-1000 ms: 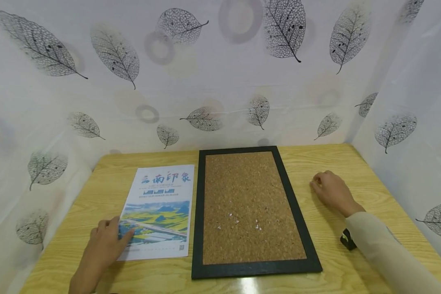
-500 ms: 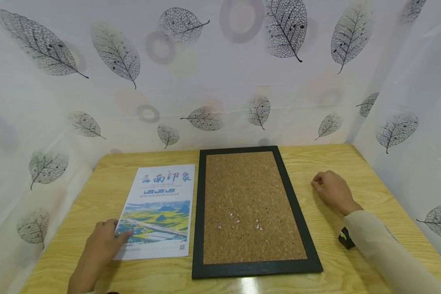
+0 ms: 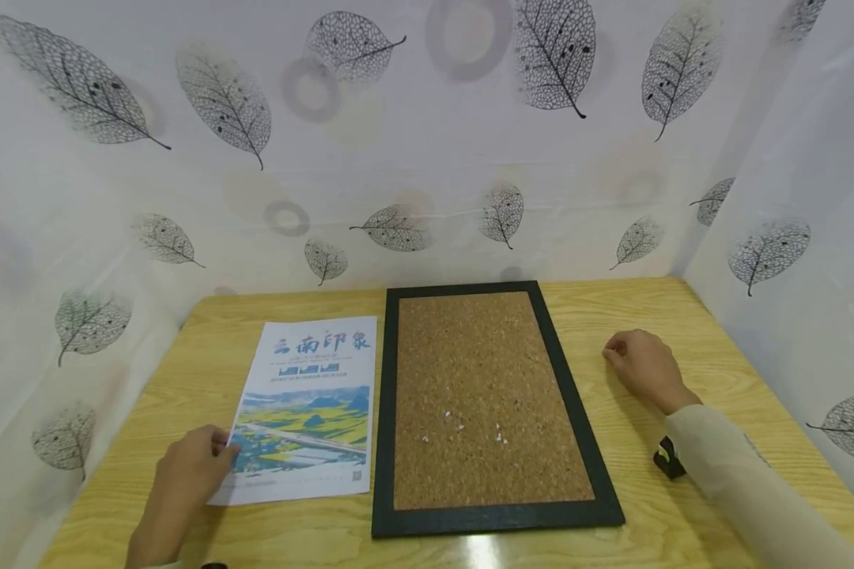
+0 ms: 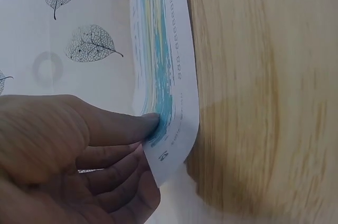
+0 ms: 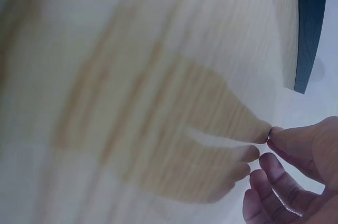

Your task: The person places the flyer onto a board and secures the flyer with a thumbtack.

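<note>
**Edge pinched; crease risk noted**

A yellow wood-grain table (image 3: 576, 304) carries a rectangular brown cork board in a black frame (image 3: 484, 348). Just left of it lies a white paper sheet printed with a blue-green landscape (image 3: 309, 403). The left hand (image 3: 188, 470) pinches its left edge, thumb on top. The right hand (image 3: 644, 367), right of the board, is loosely curled, nothing seen held. Small white flecks (image 3: 447, 414) dot the cork. The sheet bows near the thumb; a light pinch and even support should prevent creasing.
</note>
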`<action>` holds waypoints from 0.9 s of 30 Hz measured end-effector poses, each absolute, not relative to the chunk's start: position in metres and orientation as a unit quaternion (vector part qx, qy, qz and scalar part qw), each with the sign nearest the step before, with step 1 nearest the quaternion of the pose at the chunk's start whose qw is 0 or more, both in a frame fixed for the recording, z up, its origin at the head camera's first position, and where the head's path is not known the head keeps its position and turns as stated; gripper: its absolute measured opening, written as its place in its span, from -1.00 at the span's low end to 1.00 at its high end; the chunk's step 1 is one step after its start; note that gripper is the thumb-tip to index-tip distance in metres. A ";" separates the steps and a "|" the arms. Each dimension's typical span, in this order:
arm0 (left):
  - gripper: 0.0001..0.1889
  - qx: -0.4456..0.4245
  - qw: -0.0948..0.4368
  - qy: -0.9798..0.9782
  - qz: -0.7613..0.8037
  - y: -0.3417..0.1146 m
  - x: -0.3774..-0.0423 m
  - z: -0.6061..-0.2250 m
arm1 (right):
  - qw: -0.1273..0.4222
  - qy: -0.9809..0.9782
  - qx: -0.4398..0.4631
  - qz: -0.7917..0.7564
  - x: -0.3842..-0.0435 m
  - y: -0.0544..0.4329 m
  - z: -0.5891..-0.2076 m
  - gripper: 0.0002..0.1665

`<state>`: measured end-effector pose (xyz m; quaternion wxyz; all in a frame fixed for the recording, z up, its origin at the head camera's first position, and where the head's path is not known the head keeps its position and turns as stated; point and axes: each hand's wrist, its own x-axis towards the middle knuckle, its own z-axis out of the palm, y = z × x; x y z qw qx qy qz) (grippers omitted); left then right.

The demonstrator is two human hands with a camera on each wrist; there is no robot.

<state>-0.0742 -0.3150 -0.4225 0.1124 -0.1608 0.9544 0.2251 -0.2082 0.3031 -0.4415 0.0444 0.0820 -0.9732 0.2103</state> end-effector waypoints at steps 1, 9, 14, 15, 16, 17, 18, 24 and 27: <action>-0.63 -0.168 0.115 0.953 0.227 -0.314 -0.075 -0.422 | 0.043 -0.973 0.081 0.211 -0.208 0.303 -0.441 -0.80; -0.67 -0.182 0.100 0.949 0.239 -0.317 -0.072 -0.418 | 0.042 -0.973 0.076 0.213 -0.210 0.303 -0.440 -0.80; -0.65 -0.186 0.076 0.946 0.255 -0.322 -0.070 -0.418 | 0.042 -0.973 0.078 0.215 -0.210 0.304 -0.441 -0.81; -0.64 -0.185 0.073 0.945 0.260 -0.324 -0.070 -0.419 | 0.042 -0.973 0.078 0.215 -0.211 0.304 -0.441 -0.81; -0.65 -0.186 0.070 0.944 0.264 -0.325 -0.069 -0.419 | 0.042 -0.973 0.078 0.215 -0.211 0.304 -0.441 -0.81; -0.64 -0.183 0.066 0.944 0.268 -0.326 -0.069 -0.419 | 0.042 -0.973 0.078 0.214 -0.211 0.304 -0.441 -0.81; -0.63 -0.182 0.062 0.943 0.273 -0.327 -0.068 -0.420 | 0.042 -0.973 0.078 0.214 -0.210 0.304 -0.441 -0.81; -0.57 -0.199 0.046 0.931 0.303 -0.329 -0.068 -0.420 | 0.039 -0.973 0.076 0.215 -0.210 0.304 -0.440 -0.82; -0.54 -0.224 0.048 0.921 0.316 -0.328 -0.068 -0.419 | 0.035 -0.973 0.075 0.215 -0.210 0.304 -0.440 -0.81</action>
